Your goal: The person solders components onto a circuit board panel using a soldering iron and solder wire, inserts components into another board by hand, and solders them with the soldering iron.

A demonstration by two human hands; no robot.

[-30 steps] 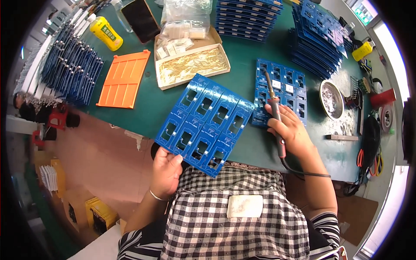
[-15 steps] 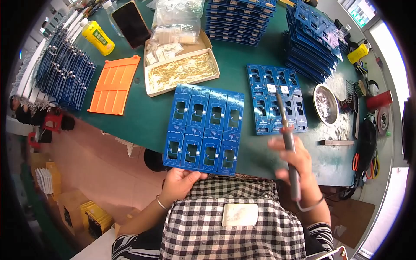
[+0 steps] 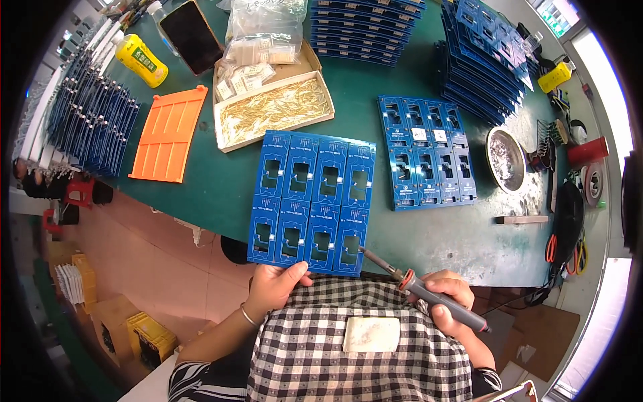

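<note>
My left hand (image 3: 276,289) grips the lower edge of a blue circuit board panel (image 3: 307,201), thumb on top and fingers underneath. The panel has two rows of rectangular cutouts and is held up in front of my lap. In my right hand (image 3: 450,299) is a grey soldering iron (image 3: 439,299) with an orange-red collar. Its tip points left and meets the panel's lower right edge; whether it touches, I cannot tell. Another populated blue panel (image 3: 429,155) lies on the table to the right, with two small white labels on it.
A shallow box (image 3: 274,110) of thin gold-coloured pins stands beyond my panel, next to an orange plastic tray (image 3: 167,134). Stacked blue panels (image 3: 365,30) rise at the back. On the right are a metal bowl (image 3: 506,159) and a metal bar (image 3: 522,220).
My right hand has lowered and swung the soldering iron from upright, over the right-hand panel, to pointing left at the held panel's edge. The held panel shifted slightly left.
</note>
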